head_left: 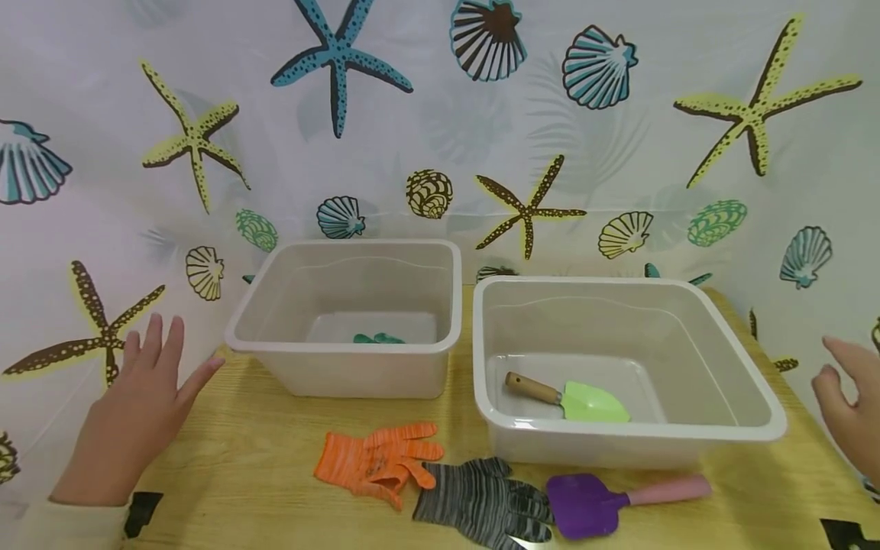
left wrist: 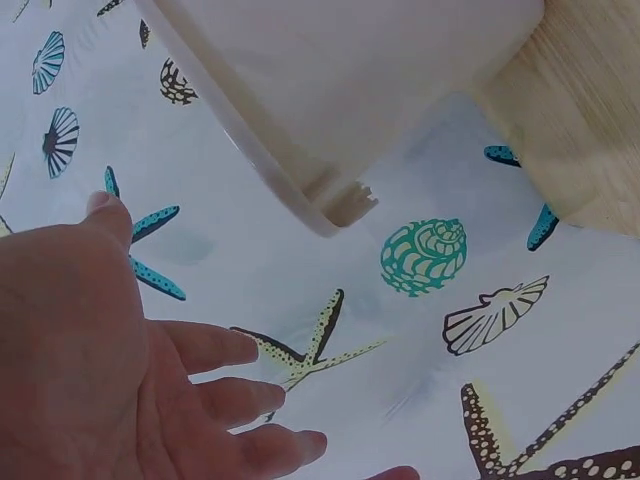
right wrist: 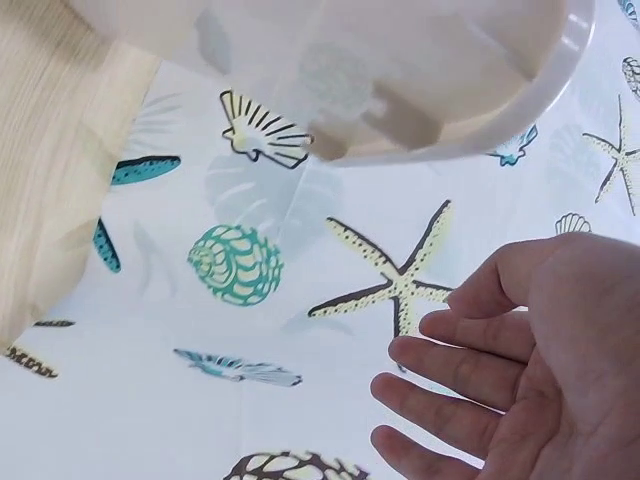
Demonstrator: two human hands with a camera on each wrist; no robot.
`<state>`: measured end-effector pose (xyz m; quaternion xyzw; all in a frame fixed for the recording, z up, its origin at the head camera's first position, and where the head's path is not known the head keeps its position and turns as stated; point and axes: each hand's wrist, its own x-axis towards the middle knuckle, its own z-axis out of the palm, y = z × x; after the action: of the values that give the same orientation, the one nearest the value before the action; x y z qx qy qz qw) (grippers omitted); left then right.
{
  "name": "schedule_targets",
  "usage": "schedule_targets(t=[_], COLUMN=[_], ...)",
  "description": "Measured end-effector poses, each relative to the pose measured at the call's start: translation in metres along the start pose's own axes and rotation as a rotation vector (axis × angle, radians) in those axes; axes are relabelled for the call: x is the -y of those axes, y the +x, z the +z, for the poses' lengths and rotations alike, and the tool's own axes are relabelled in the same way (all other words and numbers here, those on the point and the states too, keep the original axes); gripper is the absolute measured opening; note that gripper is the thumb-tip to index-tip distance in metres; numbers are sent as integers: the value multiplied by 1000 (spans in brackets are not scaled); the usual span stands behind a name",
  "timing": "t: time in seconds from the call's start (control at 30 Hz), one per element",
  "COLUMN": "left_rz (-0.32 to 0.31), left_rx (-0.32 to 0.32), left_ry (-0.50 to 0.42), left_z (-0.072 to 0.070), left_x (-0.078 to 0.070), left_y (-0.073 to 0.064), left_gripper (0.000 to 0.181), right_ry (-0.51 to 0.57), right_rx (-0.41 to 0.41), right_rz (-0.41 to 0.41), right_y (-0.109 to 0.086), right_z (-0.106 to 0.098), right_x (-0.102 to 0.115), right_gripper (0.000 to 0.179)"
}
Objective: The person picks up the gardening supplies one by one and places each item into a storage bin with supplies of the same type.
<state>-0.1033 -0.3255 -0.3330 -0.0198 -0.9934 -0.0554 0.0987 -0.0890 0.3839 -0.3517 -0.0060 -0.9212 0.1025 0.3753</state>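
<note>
My left hand [head_left: 140,401] is raised at the left, fingers spread and holding nothing, nearest to the left beige basin [head_left: 371,370]. At the right edge of the head view, my right hand [head_left: 852,405] is partly cut off; the right wrist view shows its fingers [right wrist: 450,370] loosely extended with nothing in them. The right basin [head_left: 591,451] contains a green trowel [head_left: 594,402] with a wooden handle. Small green items [head_left: 378,338] lie in the left basin, partly hidden by its front rim.
In front of the basins lie an orange glove [head_left: 378,458], a grey striped glove [head_left: 484,500] and a purple shovel [head_left: 584,504] with a pink handle. Behind and beside the wooden table [head_left: 254,458] hangs a white sheet [head_left: 412,137] printed with starfish and shells.
</note>
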Motion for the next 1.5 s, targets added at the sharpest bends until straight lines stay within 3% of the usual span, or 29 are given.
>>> schedule_targets(t=[0.03, 0.27, 0.37, 0.47, 0.57, 0.87, 1.03, 1.23, 1.5], left_rz=[10, 81, 91, 94, 84, 73, 82, 82, 113], left_rx=[-12, -91, -116, -132, -135, -228, -191, -92, -16], left_ry=[2, 67, 55, 5, -52, -155, -174, -209, -205], left_z=[-1, -6, -9, -13, -12, 4, 7, 16, 27], left_x=[-1, -6, -9, -12, -14, -21, -21, -24, -30], left_y=[3, 24, 34, 45, 56, 83, 95, 119, 143], left_gripper=[80, 79, 75, 71, 69, 63, 64, 63, 59], right_ry=[32, 45, 55, 98, 155, 285, 335, 405, 418], right_rx=[36, 133, 129, 80, 81, 51, 79, 31, 108], right_rz=[29, -67, -96, -176, -224, -378, -441, -534, -642], right_y=[3, 17, 18, 20, 21, 15, 13, 11, 6], right_z=[-1, -8, -10, -8, -6, 3, 10, 18, 22], right_x=[8, 59, 81, 101, 117, 170, 206, 250, 298], right_gripper=[36, 37, 34, 31, 33, 33, 32, 30, 27])
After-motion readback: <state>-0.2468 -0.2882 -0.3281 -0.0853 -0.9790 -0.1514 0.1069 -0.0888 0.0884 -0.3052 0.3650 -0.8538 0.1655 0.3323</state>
